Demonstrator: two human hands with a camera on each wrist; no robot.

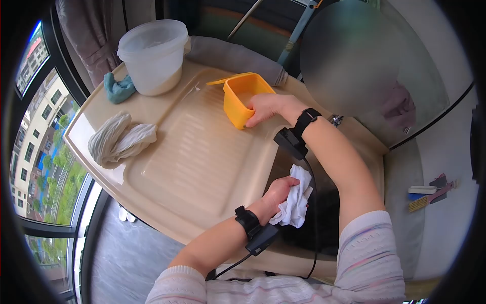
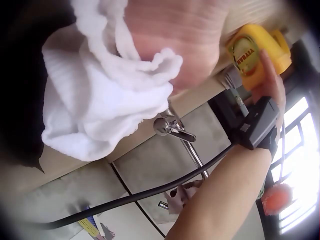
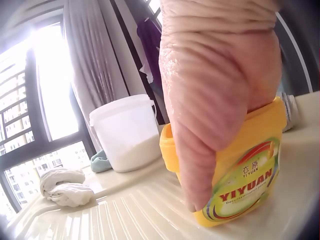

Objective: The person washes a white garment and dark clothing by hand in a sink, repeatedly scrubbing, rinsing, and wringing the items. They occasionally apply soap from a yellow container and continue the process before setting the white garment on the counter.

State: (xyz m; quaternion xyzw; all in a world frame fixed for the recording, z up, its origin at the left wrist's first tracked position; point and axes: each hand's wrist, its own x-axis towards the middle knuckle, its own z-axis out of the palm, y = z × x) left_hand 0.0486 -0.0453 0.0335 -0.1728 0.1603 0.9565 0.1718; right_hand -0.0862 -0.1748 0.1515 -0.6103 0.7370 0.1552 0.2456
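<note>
A crumpled white cloth [image 1: 297, 200] is gripped in my left hand [image 1: 277, 195], over the dark basin opening; it fills much of the left wrist view as a soft, folded cloth [image 2: 100, 90]. My right hand [image 1: 271, 108] holds the near wall of an open yellow tub [image 1: 234, 104]. Its thumb lies outside, across the label reading YIYUAN, as the right wrist view shows. The other fingers go over the rim and are hidden inside the tub [image 3: 250, 175]. The tub stands on the ribbed washboard, its yellow lid [image 1: 223, 80] sticking out behind it.
A translucent bucket [image 1: 154, 61] with pale contents stands at the back left, beside a teal cloth [image 1: 118, 88]. A twisted whitish cloth [image 1: 121, 139] lies on the left of the beige washboard [image 1: 202, 167]. Brushes [image 1: 430, 192] hang at right. A faucet [image 2: 170, 127] shows in the left wrist view.
</note>
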